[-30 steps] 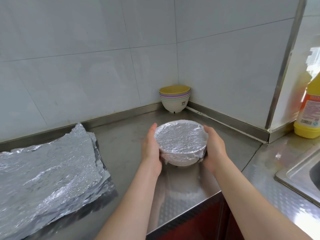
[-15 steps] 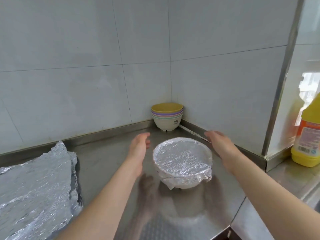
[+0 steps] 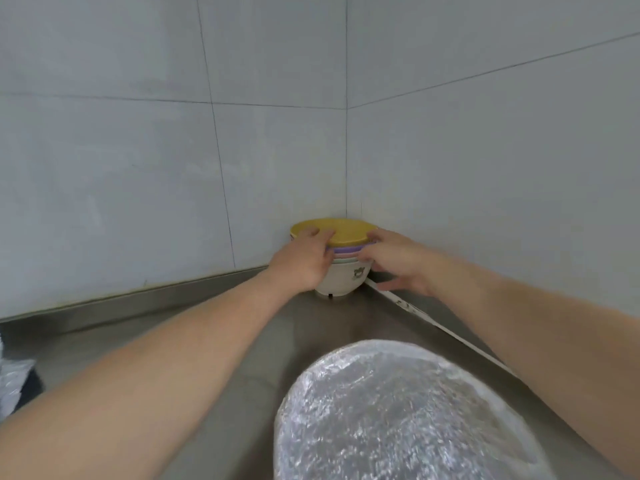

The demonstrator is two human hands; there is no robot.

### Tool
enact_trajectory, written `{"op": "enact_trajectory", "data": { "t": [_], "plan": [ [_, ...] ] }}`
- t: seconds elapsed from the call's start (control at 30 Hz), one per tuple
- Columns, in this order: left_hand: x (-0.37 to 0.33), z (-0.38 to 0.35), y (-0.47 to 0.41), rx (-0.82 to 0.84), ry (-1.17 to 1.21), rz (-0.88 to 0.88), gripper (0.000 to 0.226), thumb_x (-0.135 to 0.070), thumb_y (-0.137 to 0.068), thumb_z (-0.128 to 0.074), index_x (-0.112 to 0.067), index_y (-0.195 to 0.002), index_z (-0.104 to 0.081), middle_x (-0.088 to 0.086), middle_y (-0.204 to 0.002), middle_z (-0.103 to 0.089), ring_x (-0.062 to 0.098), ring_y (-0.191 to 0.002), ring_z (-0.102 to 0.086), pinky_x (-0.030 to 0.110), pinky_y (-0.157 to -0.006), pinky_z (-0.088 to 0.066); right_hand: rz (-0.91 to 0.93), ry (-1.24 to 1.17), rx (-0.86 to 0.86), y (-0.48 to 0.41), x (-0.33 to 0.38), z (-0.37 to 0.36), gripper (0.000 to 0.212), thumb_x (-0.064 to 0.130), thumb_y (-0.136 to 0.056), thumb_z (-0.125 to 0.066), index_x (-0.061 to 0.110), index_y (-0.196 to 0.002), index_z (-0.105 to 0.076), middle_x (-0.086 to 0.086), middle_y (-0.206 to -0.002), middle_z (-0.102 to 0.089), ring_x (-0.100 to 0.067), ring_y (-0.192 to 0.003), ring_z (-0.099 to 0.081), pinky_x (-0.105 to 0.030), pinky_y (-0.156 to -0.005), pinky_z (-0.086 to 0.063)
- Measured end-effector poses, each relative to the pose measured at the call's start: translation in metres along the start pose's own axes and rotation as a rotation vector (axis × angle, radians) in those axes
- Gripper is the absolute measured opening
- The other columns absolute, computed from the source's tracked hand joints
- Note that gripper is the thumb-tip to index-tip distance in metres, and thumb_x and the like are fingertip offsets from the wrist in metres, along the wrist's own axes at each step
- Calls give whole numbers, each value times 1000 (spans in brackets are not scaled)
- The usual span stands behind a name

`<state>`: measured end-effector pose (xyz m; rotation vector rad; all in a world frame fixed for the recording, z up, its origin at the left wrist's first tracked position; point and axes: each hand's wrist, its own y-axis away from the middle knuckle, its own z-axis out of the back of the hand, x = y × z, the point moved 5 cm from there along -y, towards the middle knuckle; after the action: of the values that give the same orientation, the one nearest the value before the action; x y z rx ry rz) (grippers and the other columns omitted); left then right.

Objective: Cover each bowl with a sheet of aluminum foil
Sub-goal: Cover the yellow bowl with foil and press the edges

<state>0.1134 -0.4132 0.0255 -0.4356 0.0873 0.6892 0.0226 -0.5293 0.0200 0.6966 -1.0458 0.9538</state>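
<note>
A stack of bowls (image 3: 341, 278) stands in the corner of the steel counter, with a yellow bowl (image 3: 346, 232) on top and purple, pink and white ones beneath. My left hand (image 3: 304, 261) grips the stack's left side, thumb on the yellow rim. My right hand (image 3: 391, 261) curls its fingers round the right side at the rims, thumb spread lower. A foil-covered bowl (image 3: 398, 410) sits close in front of me, between my forearms.
White tiled walls meet behind the stack. A corner of the crumpled foil sheets (image 3: 12, 375) shows at the left edge. The steel counter (image 3: 270, 341) runs between the stack and the covered bowl.
Both hands let go of the foil-covered bowl, left it on the counter, and reached forward to the bowl stack in the corner. The view moved closer to the corner.
</note>
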Motion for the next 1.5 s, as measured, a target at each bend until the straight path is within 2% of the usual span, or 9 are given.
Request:
{"op": "enact_trajectory", "data": {
  "t": [0.13, 0.23, 0.47, 0.63, 0.87, 1.1, 1.3, 1.43, 1.5],
  "plan": [
    [11, -7, -16, -18, 203, 39, 25, -19, -101, -40, -13, -81, -54, 18, -90, -66, 32, -88, -66, 37, -77, -50, 98, 57, -97, -33, -11, 1, 62, 8, -86, -58, 24, -141, -34, -6, -128, -54, -24, -113, -56, -43, -95, -51],
    [12, -1, -14, -106, 288, 32, 26, -17, -100, -43, -7, -87, -63, 16, -82, -66, 28, -71, -69, 37, -68, -56, 128, 45, -99, -39, -18, 3, 59, 8, -86, -58, 30, -134, -32, -6, -117, -62, -25, -103, -65, -39, -86, -56],
    [6, 27, -7, -380, 122, -43, 23, -29, -94, -58, -10, -87, -70, 6, -80, -65, 22, -77, -59, 33, -69, -42, 123, 6, -1, -30, -12, -4, 71, 5, -88, -59, 35, -142, -24, -8, -116, -62, -28, -104, -65, -41, -91, -54],
    [-3, 64, 16, -440, 137, -59, 25, -30, -93, -60, -12, -80, -71, 2, -70, -64, 20, -71, -58, 35, -67, -44, 64, 64, 107, 4, 7, 0, 44, 20, -92, -60, 36, -127, -39, -1, -126, -55, -21, -106, -61, -41, -89, -54],
    [-31, 121, 96, -401, -144, 1, 25, -37, -93, -57, -19, -86, -73, 5, -84, -64, 28, -84, -57, 35, -68, -45, -106, 455, 372, 91, 19, 10, 33, 37, -96, -55, 21, -125, -52, -7, -114, -68, -20, -100, -68, -39, -91, -54],
    [-37, 118, 209, -174, -455, 110, 32, -43, -96, -48, -20, -91, -70, 2, -95, -64, 27, -94, -60, 31, -64, -42, -224, 631, 252, 182, 5, 30, 26, 31, -97, -50, 13, -108, -66, -5, -94, -73, -20, -84, -70, -38, -76, -59],
    [-37, 103, 260, 17, -594, 224, 29, -35, -98, -45, -16, -88, -65, 2, -90, -64, 26, -86, -62, 26, -56, -30, -342, 593, 131, 233, -16, 40, 39, 35, -100, -46, -2, -110, -55, -18, -86, -73, -25, -69, -70, -30, -55, -58],
    [-45, 107, 276, -54, -490, 264, 15, -27, -94, -49, -22, -81, -55, 2, -94, -66, 27, -86, -62, 29, -58, -38, -328, 535, 78, 256, -22, 28, 46, 34, -102, -39, -7, -92, -57, -12, -58, -69, -19, -43, -60, -20, -41, -47],
    [-58, 107, 283, -119, -341, 211, 20, -18, -90, -50, -26, -106, -59, -2, -113, -60, 26, -99, -59, 33, -66, -45, -311, 433, 70, 260, -28, 23, 47, 32, -103, -38, -9, -96, -58, -14, -56, -67, -17, -38, -58, -20, -39, -48]
  ]
}}
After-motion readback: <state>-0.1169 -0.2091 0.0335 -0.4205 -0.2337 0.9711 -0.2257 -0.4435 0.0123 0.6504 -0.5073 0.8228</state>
